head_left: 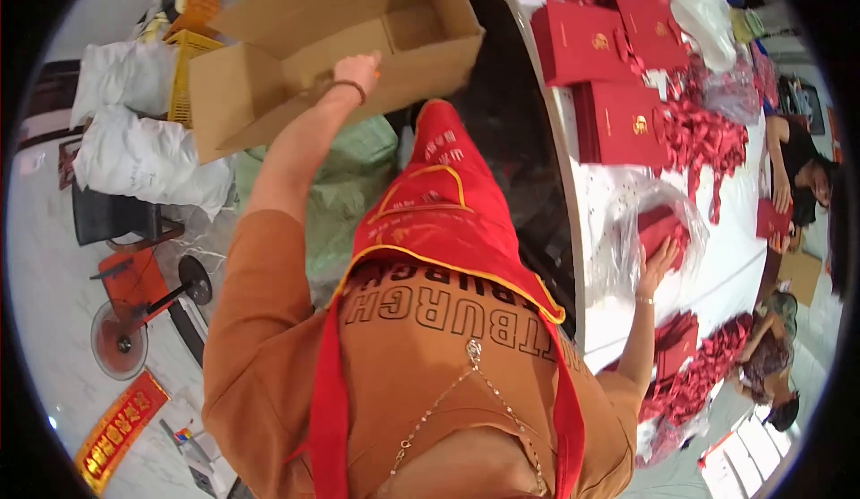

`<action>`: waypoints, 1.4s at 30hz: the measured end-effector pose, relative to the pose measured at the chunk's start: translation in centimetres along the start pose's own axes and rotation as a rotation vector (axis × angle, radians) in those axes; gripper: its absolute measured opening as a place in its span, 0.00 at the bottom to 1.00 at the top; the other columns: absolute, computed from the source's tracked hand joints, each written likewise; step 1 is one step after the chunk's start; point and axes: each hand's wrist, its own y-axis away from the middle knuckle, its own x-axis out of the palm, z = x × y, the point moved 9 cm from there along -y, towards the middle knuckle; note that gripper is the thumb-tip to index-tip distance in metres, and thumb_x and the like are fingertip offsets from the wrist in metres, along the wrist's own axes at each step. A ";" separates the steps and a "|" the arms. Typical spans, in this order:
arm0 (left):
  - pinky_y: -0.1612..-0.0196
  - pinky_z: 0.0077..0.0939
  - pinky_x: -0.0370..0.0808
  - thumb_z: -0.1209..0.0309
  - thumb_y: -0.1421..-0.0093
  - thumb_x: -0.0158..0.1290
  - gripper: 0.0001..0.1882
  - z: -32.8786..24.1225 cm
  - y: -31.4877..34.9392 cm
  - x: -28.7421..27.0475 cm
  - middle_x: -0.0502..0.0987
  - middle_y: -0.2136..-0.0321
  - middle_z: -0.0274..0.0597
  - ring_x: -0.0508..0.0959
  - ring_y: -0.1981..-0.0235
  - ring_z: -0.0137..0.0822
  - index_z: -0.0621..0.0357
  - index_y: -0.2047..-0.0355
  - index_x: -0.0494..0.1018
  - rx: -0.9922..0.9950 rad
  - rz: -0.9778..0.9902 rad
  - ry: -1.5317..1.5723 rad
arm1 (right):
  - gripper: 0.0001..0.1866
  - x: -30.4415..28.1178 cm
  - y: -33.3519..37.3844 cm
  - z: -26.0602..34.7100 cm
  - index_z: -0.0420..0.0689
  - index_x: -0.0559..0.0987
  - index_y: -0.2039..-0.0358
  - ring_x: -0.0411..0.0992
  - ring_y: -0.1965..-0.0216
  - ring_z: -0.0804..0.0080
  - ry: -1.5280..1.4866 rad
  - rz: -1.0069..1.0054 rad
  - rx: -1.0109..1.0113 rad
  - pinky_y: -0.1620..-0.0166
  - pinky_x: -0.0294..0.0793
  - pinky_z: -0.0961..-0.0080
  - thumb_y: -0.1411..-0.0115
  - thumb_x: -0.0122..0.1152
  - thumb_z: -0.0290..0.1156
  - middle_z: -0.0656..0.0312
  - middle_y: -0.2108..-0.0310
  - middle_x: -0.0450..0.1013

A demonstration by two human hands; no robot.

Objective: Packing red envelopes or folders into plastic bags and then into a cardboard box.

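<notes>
My left hand (358,71) reaches out to a large open cardboard box (269,96) on my left and grips the rim of its side wall; a dark band circles that wrist. My right hand (658,262) lies flat, fingers spread, on a clear plastic bag (627,230) holding red items on the white table (618,315). I wear an orange shirt and a red apron (430,221).
Flat red gift boxes (587,42) and a heap of red ribbons (708,136) cover the far table. Other people (797,176) work at the right. On the floor to my left are white sacks (134,154), a green sack (345,185), yellow crates (184,69) and a red fan (125,320).
</notes>
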 end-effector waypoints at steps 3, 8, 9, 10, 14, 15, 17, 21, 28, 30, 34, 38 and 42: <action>0.71 0.40 0.72 0.66 0.51 0.50 0.10 0.0 0.1 0.1 0.75 0.74 0.46 0.76 0.72 0.46 0.53 0.69 0.67 0.052 -0.065 0.018 | 0.39 0.3 0.0 -0.5 0.44 0.49 0.41 0.37 0.38 0.52 0.009 0.006 -0.014 0.39 0.38 0.59 0.46 0.50 0.50 0.51 0.39 0.42; 0.73 0.39 0.71 0.67 0.52 0.51 0.09 -1.2 1.6 0.0 0.74 0.75 0.46 0.76 0.74 0.45 0.53 0.70 0.66 0.115 -0.122 0.017 | 0.39 0.6 0.8 -1.7 0.45 0.48 0.41 0.37 0.38 0.52 0.034 0.003 0.018 0.39 0.38 0.60 0.46 0.49 0.51 0.51 0.39 0.42; 0.74 0.39 0.71 0.68 0.52 0.51 0.09 -1.2 1.7 -0.1 0.73 0.76 0.46 0.76 0.74 0.45 0.54 0.70 0.66 0.124 -0.132 0.037 | 0.39 0.8 0.7 -1.8 0.45 0.48 0.41 0.37 0.38 0.52 0.040 0.014 0.022 0.39 0.38 0.60 0.46 0.49 0.51 0.51 0.39 0.41; 0.74 0.39 0.71 0.68 0.52 0.51 0.09 -1.1 1.8 -0.2 0.73 0.76 0.46 0.76 0.74 0.45 0.54 0.70 0.66 0.119 -0.143 0.033 | 0.39 0.9 0.5 -1.9 0.45 0.48 0.40 0.37 0.38 0.53 0.047 0.027 0.029 0.39 0.38 0.60 0.46 0.48 0.51 0.51 0.39 0.41; 0.73 0.40 0.71 0.68 0.53 0.52 0.10 -1.4 2.5 -0.4 0.73 0.75 0.46 0.75 0.74 0.46 0.54 0.70 0.67 0.154 -0.125 0.043 | 0.40 1.1 -0.1 -1.7 0.46 0.47 0.40 0.36 0.38 0.54 0.048 0.071 0.062 0.39 0.37 0.61 0.46 0.47 0.52 0.52 0.39 0.40; 0.73 0.40 0.71 0.68 0.54 0.52 0.11 -1.9 2.8 -0.1 0.73 0.74 0.46 0.75 0.74 0.46 0.54 0.69 0.67 0.207 -0.093 0.043 | 0.40 1.0 -0.1 -1.8 0.46 0.47 0.40 0.36 0.38 0.54 0.046 0.064 0.063 0.39 0.37 0.61 0.46 0.47 0.52 0.52 0.39 0.40; 0.73 0.39 0.71 0.67 0.54 0.52 0.12 -2.1 3.1 0.2 0.73 0.73 0.45 0.75 0.73 0.45 0.53 0.68 0.68 0.235 -0.042 0.056 | 0.40 1.1 0.0 -1.9 0.46 0.46 0.40 0.36 0.37 0.54 0.055 0.075 0.071 0.39 0.37 0.61 0.46 0.47 0.52 0.53 0.38 0.39; 0.73 0.39 0.70 0.68 0.55 0.52 0.11 -2.8 3.4 -0.9 0.73 0.74 0.44 0.75 0.73 0.45 0.53 0.69 0.68 0.229 -0.069 0.072 | 0.39 1.1 -0.4 -2.0 0.46 0.46 0.40 0.36 0.37 0.55 0.052 0.102 0.097 0.39 0.38 0.62 0.46 0.47 0.52 0.53 0.38 0.39; 0.72 0.37 0.69 0.70 0.56 0.51 0.10 -4.2 3.4 -1.6 0.72 0.75 0.41 0.74 0.71 0.41 0.53 0.70 0.68 0.270 -0.207 0.112 | 0.38 1.2 -0.3 -2.0 0.45 0.46 0.40 0.35 0.37 0.56 0.098 0.051 0.023 0.39 0.38 0.63 0.44 0.46 0.49 0.55 0.38 0.38; 0.72 0.37 0.69 0.70 0.56 0.50 0.09 -5.1 3.3 -1.9 0.71 0.76 0.40 0.74 0.70 0.41 0.52 0.71 0.68 0.260 -0.180 0.146 | 0.38 1.4 -0.1 -2.3 0.45 0.46 0.40 0.35 0.37 0.57 0.086 0.086 0.067 0.39 0.39 0.63 0.44 0.46 0.50 0.55 0.38 0.38; 0.73 0.37 0.68 0.71 0.55 0.49 0.07 -6.8 4.3 0.1 0.71 0.76 0.42 0.74 0.74 0.42 0.52 0.72 0.67 0.296 -0.176 0.155 | 0.38 1.4 -1.3 -2.0 0.46 0.45 0.40 0.34 0.37 0.57 0.097 0.086 0.085 0.39 0.37 0.63 0.44 0.45 0.51 0.55 0.38 0.38; 0.72 0.38 0.69 0.71 0.55 0.49 0.10 -7.8 5.1 1.3 0.72 0.76 0.43 0.74 0.73 0.44 0.52 0.69 0.67 0.316 -0.127 0.165 | 0.40 2.2 -2.4 -3.1 0.46 0.44 0.40 0.34 0.37 0.54 0.081 0.080 0.112 0.39 0.36 0.61 0.45 0.46 0.52 0.53 0.38 0.38; 0.69 0.42 0.71 0.72 0.54 0.50 0.18 -6.6 4.6 0.2 0.73 0.75 0.47 0.75 0.71 0.49 0.51 0.60 0.65 0.166 0.042 0.421 | 0.38 2.8 -2.5 -4.0 0.48 0.45 0.40 0.34 0.37 0.56 0.104 0.062 0.109 0.39 0.36 0.61 0.45 0.45 0.51 0.54 0.38 0.37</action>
